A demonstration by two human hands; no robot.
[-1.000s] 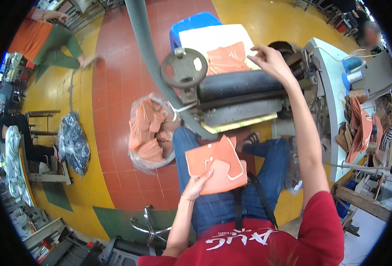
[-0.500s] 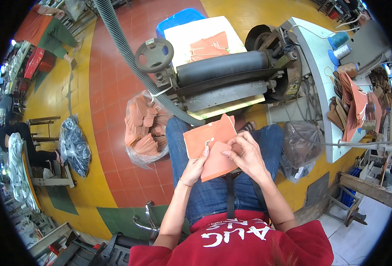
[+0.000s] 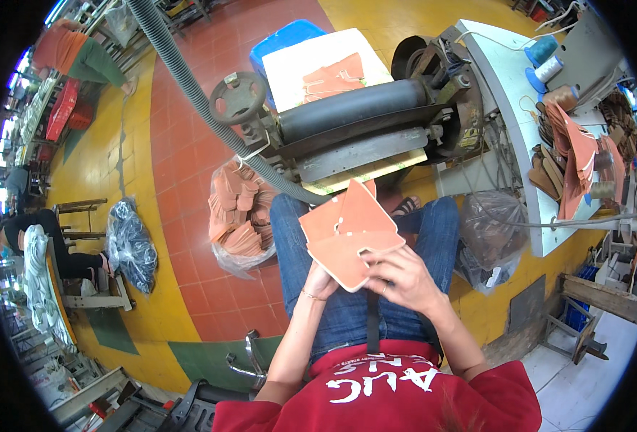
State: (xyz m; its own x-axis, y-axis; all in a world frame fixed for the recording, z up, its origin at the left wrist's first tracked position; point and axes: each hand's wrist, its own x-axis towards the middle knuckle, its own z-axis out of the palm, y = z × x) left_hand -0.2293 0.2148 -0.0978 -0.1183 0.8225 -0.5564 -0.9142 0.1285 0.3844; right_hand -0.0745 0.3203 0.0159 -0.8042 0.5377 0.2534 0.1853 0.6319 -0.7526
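Over my lap I hold a small stack of flat orange leather pieces (image 3: 351, 229) with both hands. My left hand (image 3: 320, 279) grips the stack from underneath at its lower left. My right hand (image 3: 399, 276) pinches the front piece at its lower right edge. The pieces fan out slightly, tilted toward the roller machine (image 3: 347, 119) right in front of my knees. More orange pieces (image 3: 331, 75) lie on the white board behind the black roller.
A clear bag full of orange pieces (image 3: 238, 219) stands on the red floor by my left knee. A grey ribbed hose (image 3: 189, 75) runs past a handwheel (image 3: 237, 97). A white bench (image 3: 534, 122) at right carries thread spools and leather parts. People work at far left.
My right hand came back from the machine's far side to my lap and took hold of the pieces; the stack has since risen and fanned out in both hands.
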